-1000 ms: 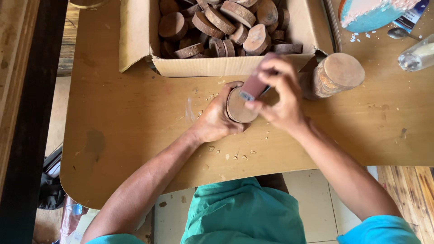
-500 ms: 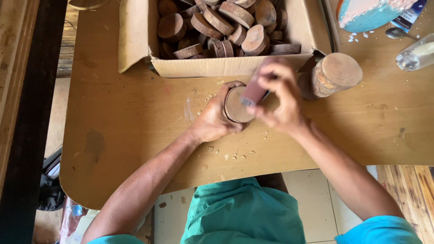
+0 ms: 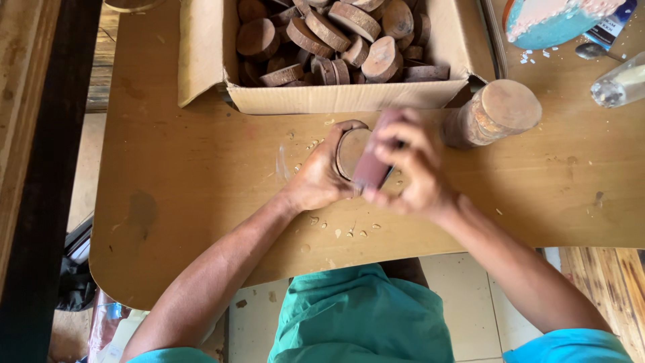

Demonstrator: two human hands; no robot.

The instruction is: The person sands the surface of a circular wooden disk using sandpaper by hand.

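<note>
Left hand has its fingers curled snug around a round wooden slice, held on edge just above the table, right in front of the cardboard box of more slices. Right hand pinches a reddish sanding strip flat against the slice's face. There's bare tabletop off to the left, while a stack of discs crowds the right side.

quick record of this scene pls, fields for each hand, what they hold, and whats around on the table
left hand: grips a round wooden disc, held on edge
right hand: presses a reddish sanding block against the disc face
cardboard box: open, behind the hands, full of wooden slices
stack of discs: right of the hands, on the wooden table
table surface: pale flecks near the hands
far right: clear bottle
</note>
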